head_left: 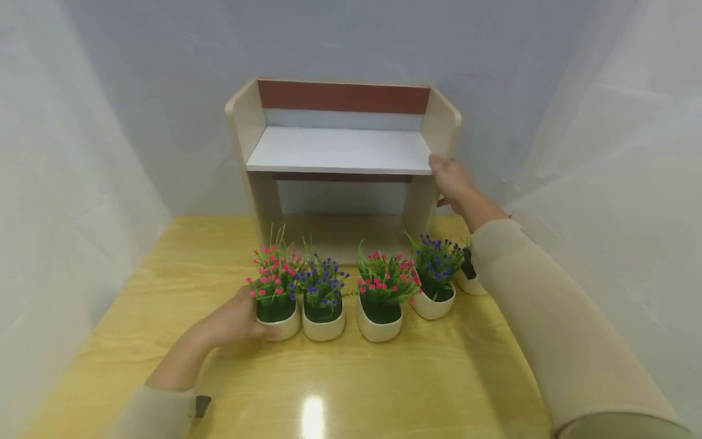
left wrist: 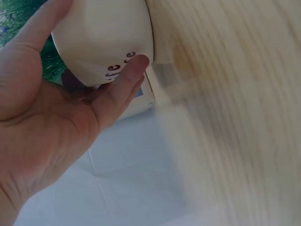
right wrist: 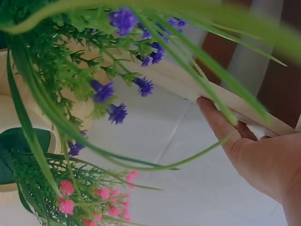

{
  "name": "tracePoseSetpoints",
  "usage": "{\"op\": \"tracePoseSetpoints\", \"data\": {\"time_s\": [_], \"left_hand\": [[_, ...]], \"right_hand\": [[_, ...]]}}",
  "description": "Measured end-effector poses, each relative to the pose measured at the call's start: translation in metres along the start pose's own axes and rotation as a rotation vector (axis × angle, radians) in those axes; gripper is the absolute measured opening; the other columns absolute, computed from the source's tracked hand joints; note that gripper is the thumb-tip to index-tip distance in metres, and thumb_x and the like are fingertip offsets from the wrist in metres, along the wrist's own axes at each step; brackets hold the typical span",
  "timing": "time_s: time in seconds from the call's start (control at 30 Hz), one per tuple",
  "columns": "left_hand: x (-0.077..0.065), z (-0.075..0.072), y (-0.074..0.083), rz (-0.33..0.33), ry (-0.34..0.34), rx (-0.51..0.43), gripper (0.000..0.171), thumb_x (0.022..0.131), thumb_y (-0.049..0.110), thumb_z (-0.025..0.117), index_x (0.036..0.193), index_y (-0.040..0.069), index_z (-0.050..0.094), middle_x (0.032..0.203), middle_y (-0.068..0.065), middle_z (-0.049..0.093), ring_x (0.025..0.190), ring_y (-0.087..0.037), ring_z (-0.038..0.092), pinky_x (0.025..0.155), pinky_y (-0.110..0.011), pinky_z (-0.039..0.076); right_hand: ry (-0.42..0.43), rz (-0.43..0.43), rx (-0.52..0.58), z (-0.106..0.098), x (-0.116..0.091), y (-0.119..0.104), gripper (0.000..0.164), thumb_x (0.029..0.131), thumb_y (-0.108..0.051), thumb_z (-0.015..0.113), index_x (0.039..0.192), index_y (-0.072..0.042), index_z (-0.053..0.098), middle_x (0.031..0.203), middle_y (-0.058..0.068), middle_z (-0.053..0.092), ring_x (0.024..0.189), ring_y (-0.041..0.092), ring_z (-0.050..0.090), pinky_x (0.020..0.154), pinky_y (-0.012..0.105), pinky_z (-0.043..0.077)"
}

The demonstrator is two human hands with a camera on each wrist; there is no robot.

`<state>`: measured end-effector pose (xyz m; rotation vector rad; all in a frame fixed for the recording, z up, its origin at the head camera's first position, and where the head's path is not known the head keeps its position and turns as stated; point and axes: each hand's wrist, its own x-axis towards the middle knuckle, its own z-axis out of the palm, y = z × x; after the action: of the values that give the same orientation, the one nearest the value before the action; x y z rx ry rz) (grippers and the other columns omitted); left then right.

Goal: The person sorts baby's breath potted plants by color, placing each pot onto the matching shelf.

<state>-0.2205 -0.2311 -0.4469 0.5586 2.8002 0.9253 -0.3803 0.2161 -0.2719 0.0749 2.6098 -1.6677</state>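
Observation:
A two-tier shelf (head_left: 340,149), with pale side panels and a reddish-brown strip at its top back, stands at the rear of the table. My right hand (head_left: 452,183) grips its right side panel, thumb by the middle board's front corner; the right wrist view shows fingers (right wrist: 218,120) along the panel edge. My left hand (head_left: 236,320) holds the leftmost pink-flowered potted plant (head_left: 287,329), thumb on one side of the white pot and fingers on the other. Dark lettering marks that pot (left wrist: 103,40) in the left wrist view.
Right of the held plant stand a purple-flowered pot (head_left: 323,329), a pink one (head_left: 379,329) and another purple one (head_left: 433,305). A further white pot (head_left: 471,283) is partly hidden by the right sleeve (head_left: 548,317). Pale sheeting (head_left: 620,152) surrounds the wooden table (head_left: 384,390).

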Motion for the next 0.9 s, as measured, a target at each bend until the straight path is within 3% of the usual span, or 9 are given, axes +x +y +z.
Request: {"op": "tracePoseSetpoints", "data": {"time_s": [0.2, 0.37, 0.63, 0.9], "left_hand": [[0.004, -0.003, -0.005, 0.028, 0.013, -0.046, 0.109, 0.077, 0.043, 0.098, 0.164, 0.008, 0.042, 0.156, -0.034, 0.051, 0.144, -0.056, 0.050, 0.123, -0.075, 0.038], [0.003, -0.007, -0.011, 0.004, -0.006, -0.076, 0.113, 0.077, 0.044, 0.097, 0.166, 0.006, 0.038, 0.164, -0.034, 0.044, 0.149, -0.058, 0.046, 0.124, -0.074, 0.036], [0.009, -0.013, -0.015, -0.080, -0.043, -0.135, 0.119, 0.082, 0.045, 0.094, 0.169, 0.002, 0.027, 0.162, -0.037, 0.047, 0.137, -0.057, 0.060, 0.113, -0.066, 0.054], [0.021, -0.022, -0.016, -0.062, -0.033, -0.121, 0.126, 0.082, 0.045, 0.094, 0.172, 0.003, 0.016, 0.172, -0.035, 0.032, 0.147, -0.059, 0.049, 0.121, -0.071, 0.044]], "right_hand": [[0.042, -0.019, 0.012, 0.003, 0.000, 0.000, 0.074, 0.116, -0.054, 0.034, 0.170, -0.005, 0.023, 0.171, 0.027, 0.038, 0.154, 0.049, 0.044, 0.117, 0.069, 0.049], [0.056, -0.010, 0.004, 0.007, 0.000, 0.001, 0.074, 0.115, -0.055, 0.036, 0.169, -0.004, 0.027, 0.169, 0.025, 0.041, 0.152, 0.047, 0.047, 0.119, 0.066, 0.049], [0.052, -0.013, -0.030, 0.011, 0.003, 0.000, 0.073, 0.115, -0.055, 0.037, 0.167, -0.004, 0.031, 0.167, 0.026, 0.045, 0.149, 0.046, 0.051, 0.116, 0.063, 0.053], [0.060, -0.005, -0.038, 0.012, 0.004, 0.002, 0.073, 0.116, -0.054, 0.035, 0.168, -0.004, 0.029, 0.167, 0.026, 0.044, 0.151, 0.046, 0.050, 0.117, 0.064, 0.052]]}}
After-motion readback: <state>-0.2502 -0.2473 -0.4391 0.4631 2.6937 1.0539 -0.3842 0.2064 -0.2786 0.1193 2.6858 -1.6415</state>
